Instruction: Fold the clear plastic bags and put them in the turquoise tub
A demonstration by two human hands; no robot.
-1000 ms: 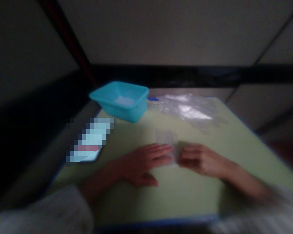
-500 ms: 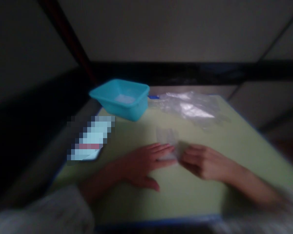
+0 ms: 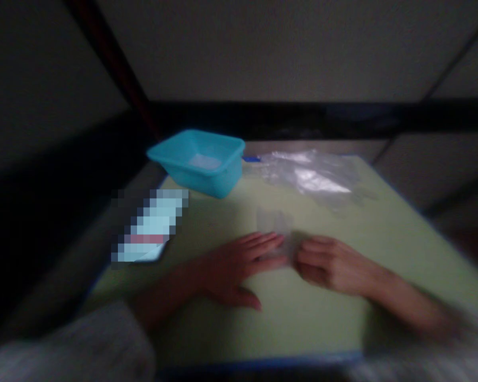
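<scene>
A small clear plastic bag lies flat near the middle of the table. My left hand rests palm down with its fingers stretched across the near part of this bag, thumb spread toward me. At the bag's right edge, my right hand has its fingers curled and closed. The fingertips of the right hand are hidden behind its knuckles, so what they grip cannot be made out. The view is dim and somewhat blurred.
A turquoise plastic basin with something whitish inside stands at the back left. Several crumpled clear plastic bags are heaped at the back right. A phone-like lit screen, pixelated, lies at the left edge of the green table.
Very little differs. My right hand's fingers have curled in slightly, and my left hand stays flat on the small bag.
</scene>
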